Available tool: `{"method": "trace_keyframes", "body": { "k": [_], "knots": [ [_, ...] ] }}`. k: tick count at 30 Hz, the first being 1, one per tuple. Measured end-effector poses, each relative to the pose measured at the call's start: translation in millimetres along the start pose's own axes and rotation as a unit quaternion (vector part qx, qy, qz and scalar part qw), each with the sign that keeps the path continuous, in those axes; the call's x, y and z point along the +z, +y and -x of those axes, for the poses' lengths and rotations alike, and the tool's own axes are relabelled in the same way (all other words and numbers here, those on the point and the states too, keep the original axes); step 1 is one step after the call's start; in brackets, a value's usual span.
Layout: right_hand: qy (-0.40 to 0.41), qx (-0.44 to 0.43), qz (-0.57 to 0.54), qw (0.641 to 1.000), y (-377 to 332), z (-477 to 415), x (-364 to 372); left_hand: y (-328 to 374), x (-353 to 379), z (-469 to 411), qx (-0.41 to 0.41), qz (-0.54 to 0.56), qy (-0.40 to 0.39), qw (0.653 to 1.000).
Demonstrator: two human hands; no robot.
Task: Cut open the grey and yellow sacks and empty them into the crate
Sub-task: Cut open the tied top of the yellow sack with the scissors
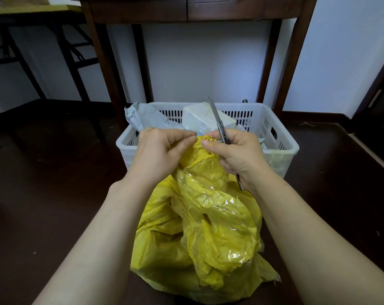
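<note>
Nearest, on the dark floor (pixel 54 194): yellow sack (pixel 208 227), woven and crumpled, clear film wrinkled over its upper part, neck drawn up between both forearms.

Above it, left hand (pixel 158 150), fingers curled, pinching the gathered top of the yellow sack from the left. Right hand (pixel 237 155) directly opposite, wrapped round the handle of a utility knife (pixel 217 119), thumb and forefinger tips also nipping the frayed yellow threads at the neck. Blade out, pointing up and away, tilted a little left, above the crate.

Just beyond the sack, touching or nearly touching it: white slatted plastic crate (pixel 281 148), standing on the floor. Inside, a grey sack (pixel 142 116) rumpled over the far-left corner, and a pale block-shaped package (pixel 200 117) beside it toward the middle; other contents at the right too hidden to tell.

Farther back, dark wooden surface (pixel 296 51) on tall legs straddling the crate's far side, against a white wall (pixel 208 62). Far left, a second folding surface (pixel 32 12) with dark crossed legs.
</note>
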State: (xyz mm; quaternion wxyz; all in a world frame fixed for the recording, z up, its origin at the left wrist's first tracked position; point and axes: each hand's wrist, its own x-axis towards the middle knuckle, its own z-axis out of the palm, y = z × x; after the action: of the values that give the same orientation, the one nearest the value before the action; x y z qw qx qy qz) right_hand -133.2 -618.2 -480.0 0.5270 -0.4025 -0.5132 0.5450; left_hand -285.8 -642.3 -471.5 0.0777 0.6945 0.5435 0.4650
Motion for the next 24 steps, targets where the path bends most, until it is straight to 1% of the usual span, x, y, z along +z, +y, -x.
{"method": "trace_keyframes", "body": {
  "k": [2, 4, 5, 7, 9, 11, 12, 19, 22, 24],
  "knots": [
    [0.004, -0.017, 0.004, 1.000, 1, 1, 2, 0, 3, -1, -0.057, 0.035, 0.019, 0.998],
    [0.011, -0.034, 0.014, 0.999, 3, 2, 5, 2, 5, -2, -0.151, 0.114, 0.037, 0.981],
    [0.011, -0.041, 0.021, 0.999, 4, 2, 7, 3, 5, -3, -0.207, 0.165, 0.051, 0.963],
    [0.002, -0.055, 0.049, 0.997, 6, 3, 9, 0, 3, -4, -0.306, 0.267, 0.077, 0.911],
    [-0.012, -0.056, 0.080, 0.995, 8, 4, 11, -4, 0, -5, -0.370, 0.337, 0.093, 0.861],
    [-0.031, -0.043, 0.077, 0.996, 10, 5, 12, -9, -2, -5, -0.410, 0.399, 0.094, 0.815],
    [-0.039, -0.038, 0.076, 0.996, 10, 5, 12, -12, -1, -4, -0.424, 0.416, 0.095, 0.798],
    [-0.083, -0.048, 0.156, 0.983, 16, 9, 15, -34, 14, 1, -0.495, 0.468, 0.141, 0.718],
    [-0.101, -0.029, 0.164, 0.981, 17, 11, 17, -54, 15, 3, -0.539, 0.486, 0.162, 0.669],
    [-0.106, -0.007, 0.162, 0.981, 17, 13, 18, -60, 14, 5, -0.560, 0.485, 0.169, 0.651]
  ]
}}
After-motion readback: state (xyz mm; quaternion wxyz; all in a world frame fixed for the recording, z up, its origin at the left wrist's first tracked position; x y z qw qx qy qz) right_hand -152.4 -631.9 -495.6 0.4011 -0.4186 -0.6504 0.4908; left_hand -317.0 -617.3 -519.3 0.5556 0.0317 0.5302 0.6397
